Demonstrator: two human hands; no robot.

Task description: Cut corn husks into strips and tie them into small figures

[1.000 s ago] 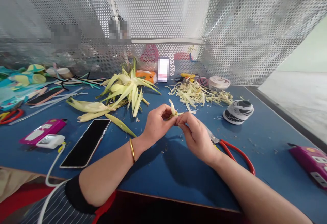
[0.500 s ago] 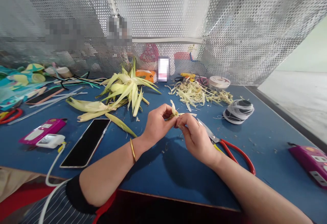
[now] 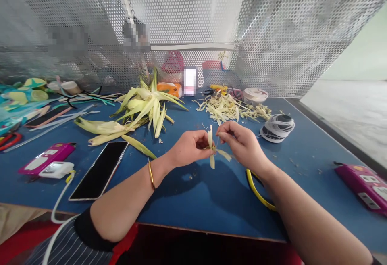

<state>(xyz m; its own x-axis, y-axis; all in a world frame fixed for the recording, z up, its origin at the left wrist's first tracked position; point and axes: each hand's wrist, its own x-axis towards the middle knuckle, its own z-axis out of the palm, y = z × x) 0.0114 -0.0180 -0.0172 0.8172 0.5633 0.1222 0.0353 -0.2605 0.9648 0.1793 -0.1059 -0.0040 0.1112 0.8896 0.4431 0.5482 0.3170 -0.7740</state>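
The left hand (image 3: 190,149) pinches a small corn husk (image 3: 210,138), its pale strips poking out above and below the grip. Just beside it, the right hand (image 3: 243,143) nips a fine thread (image 3: 217,142); a spool (image 3: 277,128) stands farther right, near that hand.

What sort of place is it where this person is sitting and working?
Probably a small handicraft workshop: a blue worktable carries leafy husks, a pile of shredded strips and a spool of white thread.
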